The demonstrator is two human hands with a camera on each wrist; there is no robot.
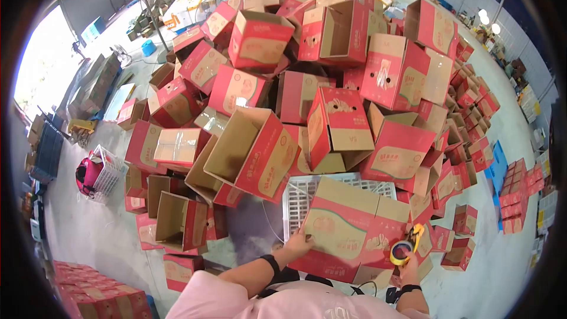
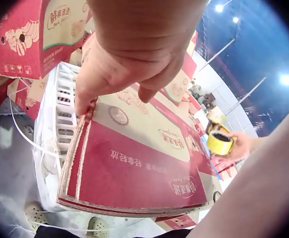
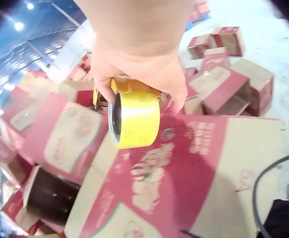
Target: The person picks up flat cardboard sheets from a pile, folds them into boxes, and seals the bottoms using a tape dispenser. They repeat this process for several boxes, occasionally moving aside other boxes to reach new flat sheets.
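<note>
A flattened red and tan carton [image 1: 336, 233] lies in front of me, on top of other folded cardboard layers whose edges show in the left wrist view. My left hand [image 1: 300, 243] grips its left edge, with the index finger bent over the side and the thumb [image 2: 145, 94] on the printed face. In my right hand [image 1: 409, 269] is a tape dispenser [image 1: 417, 235] carrying a roll of yellow tape [image 3: 139, 119]. The hand's fingers curl round the dispenser's body, and the roll hangs just above the carton's right part.
A white plastic crate [image 1: 295, 201] stands under the cardboard. Beyond it rises a large heap of opened red cartons [image 1: 260, 153]. Flat red bundles [image 1: 100, 289] are stacked at the lower left, and more [image 1: 514, 195] lie at the right. A white strap [image 2: 23, 131] loops beside the crate.
</note>
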